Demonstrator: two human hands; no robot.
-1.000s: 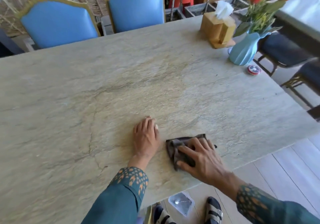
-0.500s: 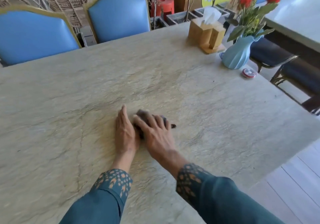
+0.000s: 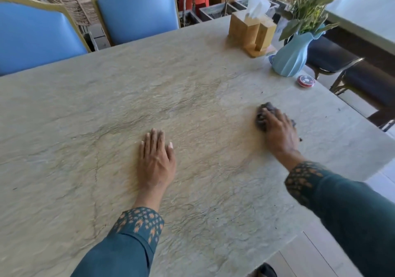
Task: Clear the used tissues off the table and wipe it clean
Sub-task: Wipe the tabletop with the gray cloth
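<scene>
While the left hand (image 3: 157, 159) lies flat on the table (image 3: 106, 109), fingers straight and together and holding nothing, the right hand (image 3: 279, 132) is spread over a dark cloth (image 3: 261, 117) and presses it to the stone; the fingers seem curved over the bunched fabric, though motion blur hides whether they truly grip it or only push. The cloth sits under and just ahead of the right palm, toward the table's right side, well apart from the left hand. No used tissues show anywhere on the surface, so that part of the job looks finished and wiping is the step in hand. Beyond the cloth, toward the far right corner, stand a small red disc (image 3: 306, 81), a blue vase (image 3: 290, 59) with red flowers, and a wooden tissue holder (image 3: 252, 31). That corner lies ahead and to the right of the cloth, so the right hand is far nearer to it than the left, and any stroke that way would need to stop short of the disc and vase. Two blue chairs (image 3: 136, 9) stand at the far edge.
</scene>
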